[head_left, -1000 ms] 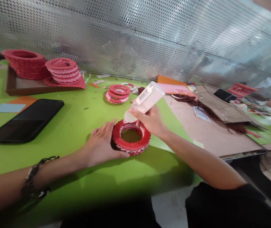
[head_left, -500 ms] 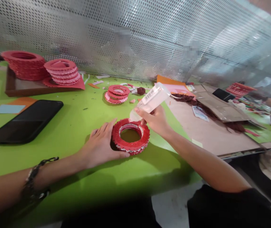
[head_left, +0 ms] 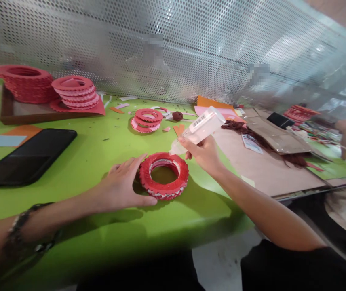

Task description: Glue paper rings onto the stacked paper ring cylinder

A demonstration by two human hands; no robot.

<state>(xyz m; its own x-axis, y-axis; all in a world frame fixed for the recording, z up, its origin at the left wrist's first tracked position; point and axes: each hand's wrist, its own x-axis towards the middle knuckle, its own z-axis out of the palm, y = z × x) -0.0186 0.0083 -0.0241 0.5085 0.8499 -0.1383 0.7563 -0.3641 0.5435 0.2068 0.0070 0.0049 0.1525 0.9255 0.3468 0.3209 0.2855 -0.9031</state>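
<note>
beside the red ring point(head_left: 164, 189), the left hand point(head_left: 120, 188) curves wide, likely bracing it. the right hand point(head_left: 205, 153) holds a bottle point(head_left: 207, 124) nozzle-down.

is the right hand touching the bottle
Touching: the head view shows the right hand wrapped around the lower part of the tilted bottle.

The right hand point(head_left: 203, 151) grips a translucent bottle point(head_left: 207, 124), tilted nozzle-down at the far edge of a red ring stack point(head_left: 164, 191). The left hand point(head_left: 121, 184) is spread around the stack's left side — thumb at the near edge. The stack lies flat on the green tabletop point(head_left: 100, 155). Farther left: a black phone point(head_left: 29, 157). Farther back: loose paper rings point(head_left: 145, 129) and a brown tray point(head_left: 48, 117), before a perforated screen point(head_left: 115, 52).
</note>
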